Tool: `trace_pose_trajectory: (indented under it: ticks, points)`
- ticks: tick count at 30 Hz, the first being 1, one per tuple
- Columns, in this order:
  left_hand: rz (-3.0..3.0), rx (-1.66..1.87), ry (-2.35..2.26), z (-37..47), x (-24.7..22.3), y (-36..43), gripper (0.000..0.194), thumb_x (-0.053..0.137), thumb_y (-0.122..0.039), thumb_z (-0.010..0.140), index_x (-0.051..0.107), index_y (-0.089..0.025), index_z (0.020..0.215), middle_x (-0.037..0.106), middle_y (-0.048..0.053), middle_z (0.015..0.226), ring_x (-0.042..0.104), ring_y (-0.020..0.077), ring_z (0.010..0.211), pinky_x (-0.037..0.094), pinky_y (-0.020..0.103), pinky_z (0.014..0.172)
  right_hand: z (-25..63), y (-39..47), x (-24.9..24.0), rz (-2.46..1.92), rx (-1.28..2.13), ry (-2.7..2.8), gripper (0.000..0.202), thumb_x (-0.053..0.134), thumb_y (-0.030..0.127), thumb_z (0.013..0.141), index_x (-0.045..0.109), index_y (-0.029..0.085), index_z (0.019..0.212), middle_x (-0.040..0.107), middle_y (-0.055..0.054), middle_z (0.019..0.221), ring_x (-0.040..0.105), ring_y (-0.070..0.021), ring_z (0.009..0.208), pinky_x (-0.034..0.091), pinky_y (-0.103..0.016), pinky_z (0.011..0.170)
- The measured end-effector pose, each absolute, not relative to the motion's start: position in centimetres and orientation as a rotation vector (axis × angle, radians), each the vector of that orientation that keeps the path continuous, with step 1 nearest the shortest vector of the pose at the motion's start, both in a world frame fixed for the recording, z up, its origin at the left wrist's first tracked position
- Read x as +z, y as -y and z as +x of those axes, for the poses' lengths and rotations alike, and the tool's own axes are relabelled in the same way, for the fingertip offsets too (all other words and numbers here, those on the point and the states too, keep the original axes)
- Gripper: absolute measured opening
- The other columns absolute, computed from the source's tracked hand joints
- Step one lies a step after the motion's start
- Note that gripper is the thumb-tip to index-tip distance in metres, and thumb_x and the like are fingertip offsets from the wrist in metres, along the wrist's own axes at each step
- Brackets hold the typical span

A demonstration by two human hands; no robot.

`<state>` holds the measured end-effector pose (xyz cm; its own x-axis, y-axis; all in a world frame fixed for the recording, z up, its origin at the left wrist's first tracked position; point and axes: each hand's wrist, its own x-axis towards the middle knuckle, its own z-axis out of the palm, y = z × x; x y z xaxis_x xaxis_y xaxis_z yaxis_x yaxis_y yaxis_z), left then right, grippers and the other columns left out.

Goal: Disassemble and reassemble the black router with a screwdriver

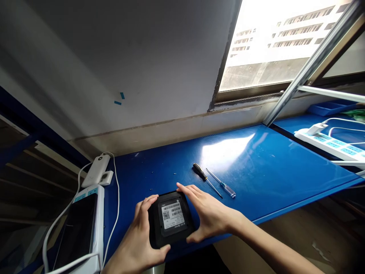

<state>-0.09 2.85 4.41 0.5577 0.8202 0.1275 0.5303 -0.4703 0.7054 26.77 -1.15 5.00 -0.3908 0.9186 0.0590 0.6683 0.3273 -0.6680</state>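
Between my two hands is a black, square device with rounded corners (174, 236), its underside facing up. A pale label (173, 215) with a QR code and barcodes covers its middle. My left hand (139, 236) grips the left side, fingers at the far edge and thumb at the near edge. My right hand (208, 211) clasps the right side in the same way. Beyond the right hand lie a black-handled screwdriver (200, 172) and a screwdriver with a clear handle (228, 190). Small screws (175, 173) are scattered on the blue table behind the device.
On the left, a phone (75, 228) rests on a white power strip (99, 198), beside a white power bank (97, 169) and a looping cable (117, 190). Another power strip (327, 142) and a blue tray (330, 108) are at the right. A metal frame post (310, 62) rises by the window.
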Motion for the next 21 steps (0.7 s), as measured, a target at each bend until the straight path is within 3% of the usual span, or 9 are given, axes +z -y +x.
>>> trace_pose_trajectory:
  ticks: [10, 17, 21]
  points:
    - [2.13, 0.427, -1.1, -0.8, 3.8, -4.6, 0.095, 0.075, -0.018, 0.066, 0.033, -0.028, 0.151, 0.046, 0.016, 0.151, 0.054, 0.0359, 0.137, 0.049, 0.056, 0.109, 25.3, -0.2, 5.7, -1.536, 0.738, 2.266, 0.135, 0.09, 0.045, 0.055, 0.017, 0.006, 0.162, 0.049, -0.026, 0.151, 0.05, -0.0404, 0.136, 0.046, -0.051, 0.111]
    - [2.116, 0.423, -1.091, -0.9, 3.7, -4.7, 0.094, 0.075, -0.019, 0.069, 0.034, -0.032, 0.152, 0.046, 0.013, 0.155, 0.055, 0.037, 0.137, 0.051, 0.059, 0.107, 25.5, -0.1, 5.8, -1.56, 0.771, 2.287, 0.133, 0.09, 0.045, 0.059, 0.015, 0.007, 0.163, 0.046, -0.026, 0.154, 0.048, -0.0407, 0.14, 0.045, -0.051, 0.113]
    - [2.087, 0.263, -1.089, -0.8, 4.6, -4.9, 0.094, 0.073, -0.021, 0.072, 0.028, -0.029, 0.155, 0.041, 0.015, 0.159, 0.051, 0.0358, 0.141, 0.048, 0.057, 0.111, 25.4, 0.0, 5.6, -1.586, 0.794, 2.276, 0.134, 0.089, 0.047, 0.06, 0.013, 0.009, 0.163, 0.044, -0.025, 0.156, 0.046, -0.0406, 0.142, 0.043, -0.051, 0.114]
